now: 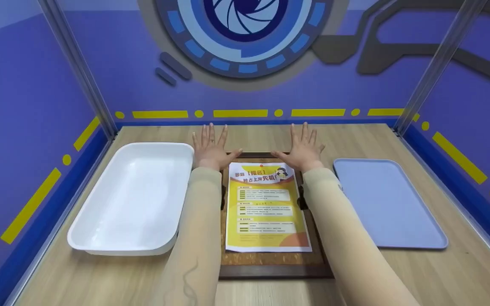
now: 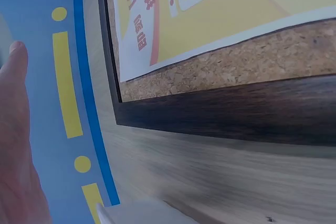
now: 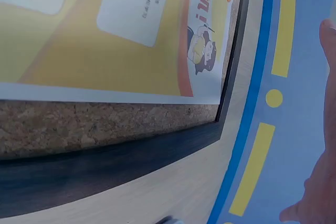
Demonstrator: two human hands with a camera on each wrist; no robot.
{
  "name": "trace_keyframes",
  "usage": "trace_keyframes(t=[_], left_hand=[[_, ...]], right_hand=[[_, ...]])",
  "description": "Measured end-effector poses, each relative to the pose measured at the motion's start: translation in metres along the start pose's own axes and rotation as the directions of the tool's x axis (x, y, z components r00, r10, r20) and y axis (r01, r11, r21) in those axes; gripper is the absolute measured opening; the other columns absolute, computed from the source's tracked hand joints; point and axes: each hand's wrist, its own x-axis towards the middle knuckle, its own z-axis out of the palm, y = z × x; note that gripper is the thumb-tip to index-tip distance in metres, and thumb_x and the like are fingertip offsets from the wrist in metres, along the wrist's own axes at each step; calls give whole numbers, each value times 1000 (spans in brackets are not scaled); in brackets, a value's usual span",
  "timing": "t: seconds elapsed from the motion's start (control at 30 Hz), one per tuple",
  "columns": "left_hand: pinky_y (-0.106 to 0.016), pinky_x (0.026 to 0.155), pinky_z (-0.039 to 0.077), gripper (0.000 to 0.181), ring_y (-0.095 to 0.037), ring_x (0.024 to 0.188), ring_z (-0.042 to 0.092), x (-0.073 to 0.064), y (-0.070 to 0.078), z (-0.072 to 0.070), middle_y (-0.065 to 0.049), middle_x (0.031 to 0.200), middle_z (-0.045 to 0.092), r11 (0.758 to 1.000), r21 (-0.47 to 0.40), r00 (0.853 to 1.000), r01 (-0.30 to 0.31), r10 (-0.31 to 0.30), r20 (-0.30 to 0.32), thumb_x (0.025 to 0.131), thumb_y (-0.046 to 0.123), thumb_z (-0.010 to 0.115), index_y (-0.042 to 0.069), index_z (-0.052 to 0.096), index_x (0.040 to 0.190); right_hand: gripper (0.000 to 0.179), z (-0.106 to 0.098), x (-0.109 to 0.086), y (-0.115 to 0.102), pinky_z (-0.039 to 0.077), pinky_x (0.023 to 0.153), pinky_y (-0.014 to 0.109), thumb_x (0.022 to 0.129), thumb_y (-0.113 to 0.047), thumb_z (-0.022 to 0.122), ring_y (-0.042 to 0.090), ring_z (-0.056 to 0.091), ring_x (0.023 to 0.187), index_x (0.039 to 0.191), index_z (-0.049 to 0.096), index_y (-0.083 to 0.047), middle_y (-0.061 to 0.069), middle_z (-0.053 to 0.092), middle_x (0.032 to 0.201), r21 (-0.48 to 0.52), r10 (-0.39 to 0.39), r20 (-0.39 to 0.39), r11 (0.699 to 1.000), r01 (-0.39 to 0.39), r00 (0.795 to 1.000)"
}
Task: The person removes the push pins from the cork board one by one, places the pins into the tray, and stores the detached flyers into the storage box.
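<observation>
A dark-framed cork board point(image 1: 270, 271) lies on the table between my forearms. A yellow and white printed sheet point(image 1: 266, 212) covers most of its cork, with a small red pin point(image 1: 261, 165) at the sheet's top edge. Near the board's far left corner is my left hand point(image 1: 212, 151), fingers straight and spread. My right hand point(image 1: 302, 148) is spread the same way near the far right corner. Neither holds anything. Both wrist views catch only part of each hand, the left hand point(image 2: 18, 145) and the right hand point(image 3: 320, 171), apart from the board.
To the left stands a white plastic tray point(image 1: 130, 199) with raised walls. A flat lilac tray point(image 1: 394, 204) lies on the right. Dark small pieces point(image 1: 301, 199) show at the board's sides, partly behind my sleeves. Blue-purple panels point(image 1: 245, 100) wall in the table's back and sides.
</observation>
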Motion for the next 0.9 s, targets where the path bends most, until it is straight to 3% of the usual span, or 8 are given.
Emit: trace_keyframes(t=[0.17,0.43,0.9], left_hand=[[-59,125,-22,92,-29,159,-26,0,1,5,-7,172,-24,1000,-12,1000,3,-3,7,94,83,31,40,-12,163],[-59,127,-15,94,-30,161,-21,-4,5,14,-9,174,-17,1000,-1,1000,0,0,11,93,85,30,38,-8,165],[-61,128,-12,92,-34,161,-16,-22,14,33,-10,174,-14,997,-48,997,-67,69,41,95,81,36,35,0,166]], right_hand=[[115,3,0,-2,2,118,82,87,-80,56,47,-18,158,166,-9,-26,15,-25,171,16,1,1,1000,-1,1000],[114,12,-2,-4,5,119,80,88,-82,52,48,-12,158,167,-5,-24,16,-19,173,-6,-10,26,1000,10,1000],[110,44,-7,-13,7,123,74,90,-76,57,47,-6,160,167,-3,-25,11,-15,174,71,-36,65,997,31,997]])
